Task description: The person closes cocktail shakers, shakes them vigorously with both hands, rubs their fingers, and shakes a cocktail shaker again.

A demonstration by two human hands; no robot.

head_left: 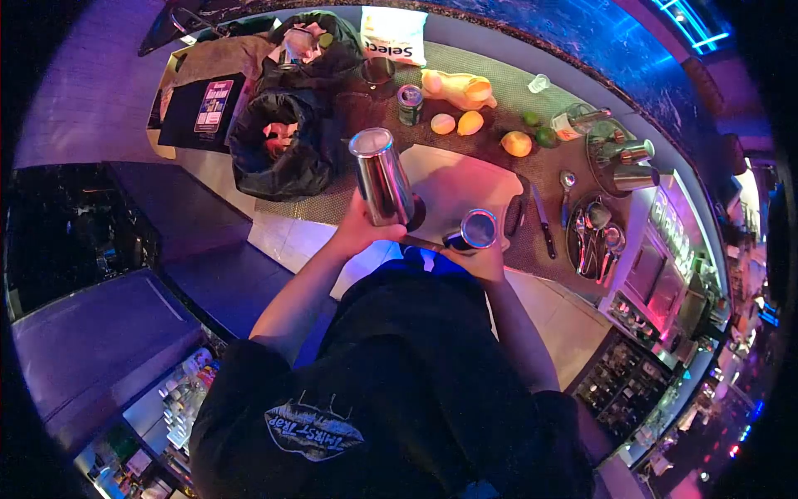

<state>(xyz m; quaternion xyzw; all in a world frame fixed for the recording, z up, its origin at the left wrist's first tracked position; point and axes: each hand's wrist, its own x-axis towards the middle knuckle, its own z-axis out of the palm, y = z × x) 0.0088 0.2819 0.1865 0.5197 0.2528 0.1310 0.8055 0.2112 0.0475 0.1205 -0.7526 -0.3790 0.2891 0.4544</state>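
My left hand (370,228) is wrapped round the lower part of a tall, shiny metal shaker tin (386,187), held upright with a slight tilt. Its pale round end faces up toward me. To the right, my right hand (486,263) grips a second, smaller shaker tin (478,228), whose round end also points up. The two tins are apart. Both are held over the near edge of a light cutting board (453,179) on the counter. What either tin holds cannot be made out.
A knife (544,223) lies right of the board, near a tray of bar tools (596,237). Behind are a can (410,105), lemons (470,123), limes (545,136), an orange fruit (516,144) and a white bag (393,35). Black bags (278,154) stand left.
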